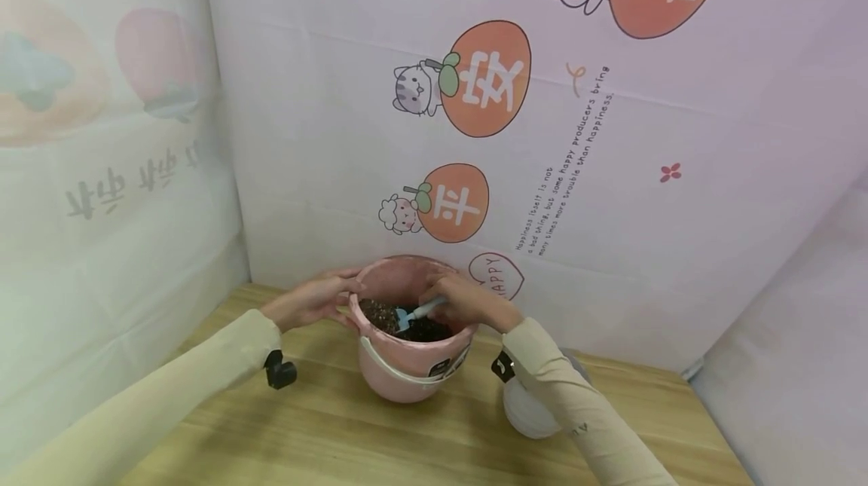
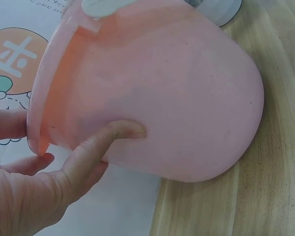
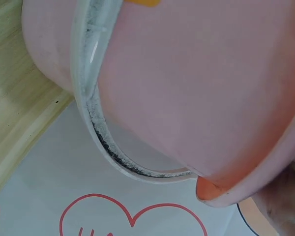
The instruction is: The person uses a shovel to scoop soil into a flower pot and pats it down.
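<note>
A pink bucket (image 1: 396,377) stands on the wooden table, with dark, crumbly soil (image 1: 377,314) inside. My left hand (image 1: 317,301) grips its rim from the left; in the left wrist view the thumb (image 2: 130,129) presses the outer wall while other fingers go round the rim. Reaching in over the right side, my right hand (image 1: 468,301) holds a small garden tool (image 1: 427,309) by its whitish handle. The tool's light-blue, notched head touches the soil. Only a bit of the right hand (image 3: 284,196) shows past the rim in the right wrist view.
The bucket's white carry handle (image 1: 393,369) hangs down its front. A white rounded container (image 1: 529,412) sits on the table (image 1: 325,426), partly hidden by my right forearm. Printed cloth walls (image 1: 325,132) rise close behind the bucket and on both sides.
</note>
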